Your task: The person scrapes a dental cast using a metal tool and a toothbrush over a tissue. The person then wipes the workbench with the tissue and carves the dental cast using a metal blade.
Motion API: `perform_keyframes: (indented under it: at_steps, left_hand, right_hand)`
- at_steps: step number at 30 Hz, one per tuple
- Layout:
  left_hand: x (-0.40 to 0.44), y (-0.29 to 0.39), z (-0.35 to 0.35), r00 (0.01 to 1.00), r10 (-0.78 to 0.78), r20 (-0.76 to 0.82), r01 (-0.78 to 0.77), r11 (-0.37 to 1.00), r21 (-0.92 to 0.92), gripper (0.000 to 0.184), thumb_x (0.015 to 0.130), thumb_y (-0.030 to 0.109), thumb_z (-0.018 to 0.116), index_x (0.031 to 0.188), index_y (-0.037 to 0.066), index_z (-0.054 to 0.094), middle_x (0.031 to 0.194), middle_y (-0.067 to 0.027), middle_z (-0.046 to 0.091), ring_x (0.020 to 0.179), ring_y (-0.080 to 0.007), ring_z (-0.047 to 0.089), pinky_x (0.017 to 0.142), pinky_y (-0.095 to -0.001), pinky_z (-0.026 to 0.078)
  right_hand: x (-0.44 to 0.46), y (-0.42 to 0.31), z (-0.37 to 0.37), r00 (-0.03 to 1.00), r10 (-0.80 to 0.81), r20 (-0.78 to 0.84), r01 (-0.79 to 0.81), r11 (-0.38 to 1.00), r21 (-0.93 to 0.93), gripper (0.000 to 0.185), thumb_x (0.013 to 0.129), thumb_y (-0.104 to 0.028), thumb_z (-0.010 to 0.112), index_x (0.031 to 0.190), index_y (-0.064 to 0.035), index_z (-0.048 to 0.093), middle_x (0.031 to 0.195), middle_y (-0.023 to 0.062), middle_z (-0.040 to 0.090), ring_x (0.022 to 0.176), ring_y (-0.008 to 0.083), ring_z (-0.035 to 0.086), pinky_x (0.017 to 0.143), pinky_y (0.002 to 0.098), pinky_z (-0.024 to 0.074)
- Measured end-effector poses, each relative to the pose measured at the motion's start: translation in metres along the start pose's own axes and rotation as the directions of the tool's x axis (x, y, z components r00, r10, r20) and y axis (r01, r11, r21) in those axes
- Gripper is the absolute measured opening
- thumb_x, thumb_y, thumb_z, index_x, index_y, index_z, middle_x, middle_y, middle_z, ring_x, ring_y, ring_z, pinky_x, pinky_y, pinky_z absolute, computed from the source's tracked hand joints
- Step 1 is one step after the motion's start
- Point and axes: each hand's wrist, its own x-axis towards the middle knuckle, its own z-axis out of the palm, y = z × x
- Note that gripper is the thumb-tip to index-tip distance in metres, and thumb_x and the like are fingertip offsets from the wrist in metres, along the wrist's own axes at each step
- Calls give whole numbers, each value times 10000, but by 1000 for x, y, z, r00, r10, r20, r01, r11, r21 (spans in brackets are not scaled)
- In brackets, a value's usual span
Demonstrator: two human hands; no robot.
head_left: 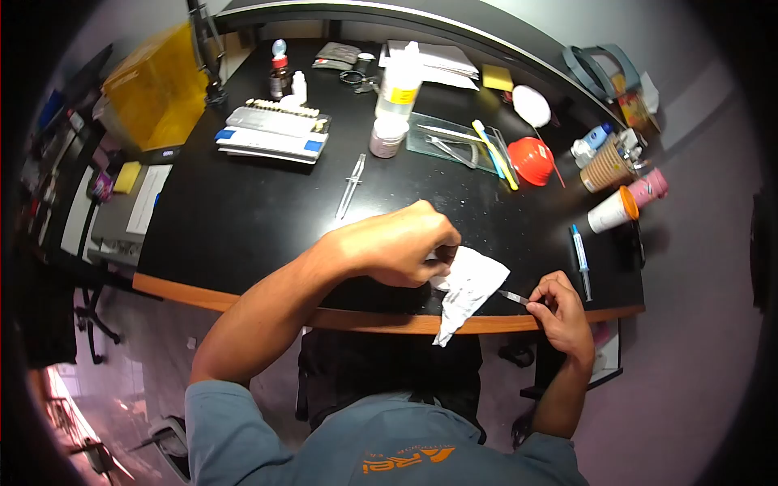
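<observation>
My left hand (402,245) is closed, its fingers curled downward beside a crumpled white tissue (476,279). The back of the hand hides what its fingertips hold, if anything. The tissue lies on the black desk and hangs over the wooden front edge. To the right of it, my right hand (561,309) pinches a small, thin metal tool (513,297) between thumb and fingers. That tool points left toward the tissue; its exact kind is too small to tell.
A blue-and-clear syringe (581,261) lies beyond my right hand. Metal calipers (351,186) rest beyond my left. Farther back stand a white jar (389,136), a bottle (400,85), a glass plate (429,139) with tools, a red bowl (531,159) and an orange-rimmed cup (609,211).
</observation>
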Motion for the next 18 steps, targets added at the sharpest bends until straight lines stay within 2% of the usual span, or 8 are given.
perform_keyframes:
  at_steps: [3,5,6,8,11,15,16,18]
  left_hand:
    - [0,-3,-1,997,44,-68,-47,998,-38,137,908,107,805,939,-15,751,825,-183,744,710,-304,725,676,-413,564]
    - [1,-2,-3,993,47,-109,-55,996,-73,136,910,110,808,943,-10,753,808,-162,729,638,-271,675,644,-399,545]
    - [2,-2,-2,984,75,-162,-87,994,-70,133,910,112,812,943,-4,755,790,-137,706,596,-223,605,613,-378,518]
    - [2,-1,-5,980,55,-190,-66,996,-53,126,912,104,806,942,-7,754,788,-133,714,614,-217,625,617,-372,523]
    - [1,0,-7,973,19,-231,-34,998,-61,115,910,91,799,946,-9,754,787,-131,727,631,-208,643,620,-357,528]
    - [4,-10,-4,952,22,-305,-33,999,-33,99,911,73,784,945,-14,750,791,-132,746,638,-197,659,629,-337,534]
    - [4,-9,-6,955,-10,-297,1,1000,-30,90,911,57,774,941,-21,742,804,-147,748,668,-219,696,651,-347,549]
    - [3,-11,-7,946,-14,-324,33,998,53,85,904,48,774,930,-21,732,821,-162,748,720,-263,725,686,-372,564]
  right_hand:
    - [6,9,-7,999,14,-41,-15,999,-43,140,810,18,810,892,-14,701,963,41,556,789,140,501,708,290,443]
    - [11,13,-11,997,39,-61,-39,999,3,149,821,29,811,948,-18,749,979,22,576,780,104,506,685,254,436]
    - [14,14,-12,996,43,-75,-42,999,20,161,825,31,811,969,-19,759,985,19,579,781,98,507,682,245,434]
    - [16,18,-12,996,40,-83,-34,997,71,198,828,31,822,1015,-23,788,1002,9,585,789,82,506,679,224,428]
    - [17,22,-11,996,26,-89,-22,998,55,170,821,29,831,976,-21,784,1005,9,586,796,90,502,688,234,433]
    - [17,11,-13,993,25,-117,-36,995,-98,133,826,9,834,937,-27,771,993,12,594,821,105,493,702,251,430]
    - [17,5,-9,980,-44,-194,16,989,-144,128,830,-4,833,938,-36,772,994,27,606,788,118,504,692,250,427]
    - [8,-23,-5,975,-63,-214,82,993,81,129,842,-21,831,957,-32,773,1006,48,621,763,136,527,690,253,437]
